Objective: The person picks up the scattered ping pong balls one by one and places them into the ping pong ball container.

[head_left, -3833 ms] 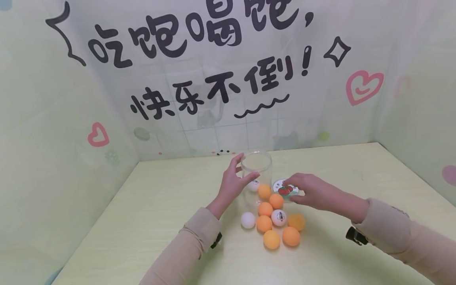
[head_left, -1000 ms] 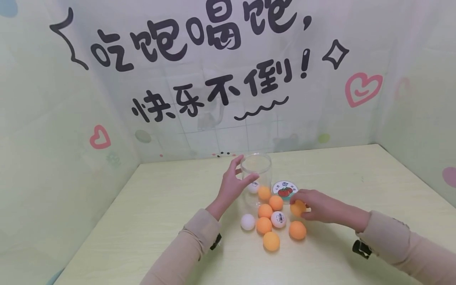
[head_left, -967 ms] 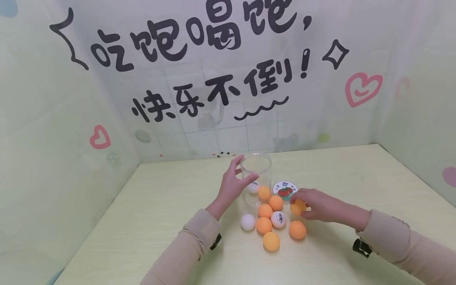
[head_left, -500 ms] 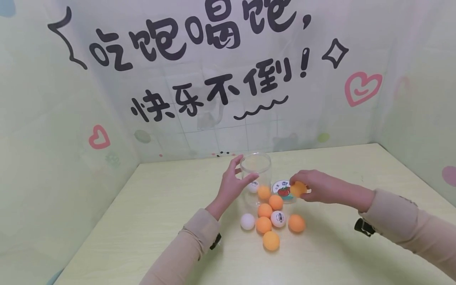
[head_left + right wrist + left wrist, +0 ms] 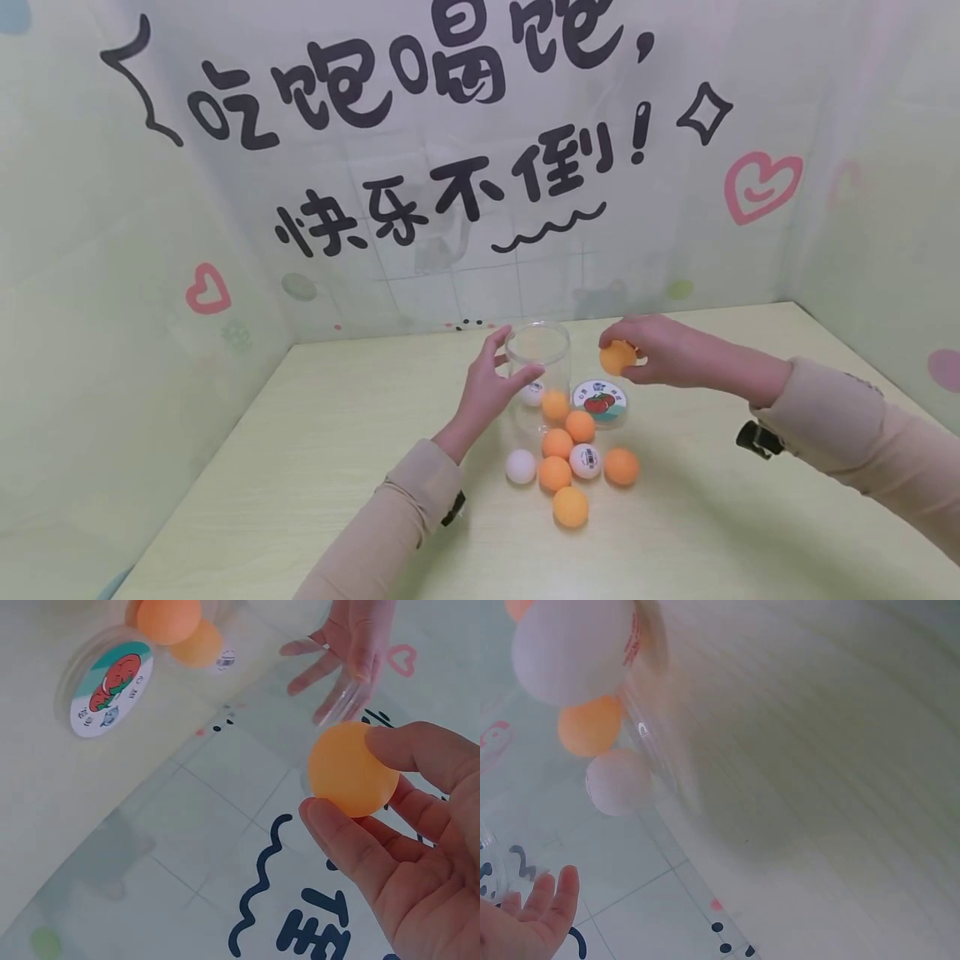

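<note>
My left hand [image 5: 491, 387] grips a clear plastic jar [image 5: 567, 343] near its open rim, thumb in front and fingers behind. The jar stands upright; a white ball [image 5: 532, 393] and an orange ball [image 5: 556, 406] show at its bottom. My right hand [image 5: 671, 352] pinches an orange ping-pong ball [image 5: 352, 771] between thumb and fingertips, raised to the right of the jar at about rim height. Below that hand lies a round lid [image 5: 600, 402] with a tomato picture. In front of the jar sit several loose orange balls [image 5: 571, 507] and two white ones [image 5: 521, 467].
The loose balls lie close together on the pale wooden table [image 5: 300, 467], one orange ball [image 5: 622, 467] a little apart on the right. A printed cloth backdrop [image 5: 420, 275] rises behind the table's far edge, with cloth walls on both sides.
My right hand, empty over the lid at first, has taken the orange ball from the right and lifted it up and back. Another orange ball has rolled slightly. The left hand stays put.
</note>
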{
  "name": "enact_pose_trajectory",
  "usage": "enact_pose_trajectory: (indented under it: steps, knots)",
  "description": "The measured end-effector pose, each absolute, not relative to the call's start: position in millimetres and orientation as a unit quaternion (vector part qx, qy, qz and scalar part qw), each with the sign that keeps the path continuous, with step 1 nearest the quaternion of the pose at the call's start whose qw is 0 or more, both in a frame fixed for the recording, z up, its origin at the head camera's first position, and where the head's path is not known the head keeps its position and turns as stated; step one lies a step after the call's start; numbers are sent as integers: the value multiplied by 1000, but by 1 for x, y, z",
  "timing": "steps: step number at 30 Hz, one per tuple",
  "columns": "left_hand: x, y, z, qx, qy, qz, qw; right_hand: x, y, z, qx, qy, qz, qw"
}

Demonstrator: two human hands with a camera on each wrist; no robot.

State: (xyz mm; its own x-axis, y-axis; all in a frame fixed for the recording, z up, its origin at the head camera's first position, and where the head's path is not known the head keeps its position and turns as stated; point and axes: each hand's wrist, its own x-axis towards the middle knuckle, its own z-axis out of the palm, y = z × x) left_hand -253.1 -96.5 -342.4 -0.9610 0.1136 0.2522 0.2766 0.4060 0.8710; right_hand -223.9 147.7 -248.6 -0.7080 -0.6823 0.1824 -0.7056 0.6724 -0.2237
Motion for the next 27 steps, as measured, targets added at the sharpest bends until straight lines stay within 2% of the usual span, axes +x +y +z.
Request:
enact_pose_trajectory:
  steps: [13, 27]
  knots:
    - [-254, -97, -343, -111, -836, -533, 70, -233, 123, -221, 390, -910, 119, 77]
    - [-254, -97, -344, -109, -832, -540, 62, -249, 98, -220, 359, -918, 162, 56]
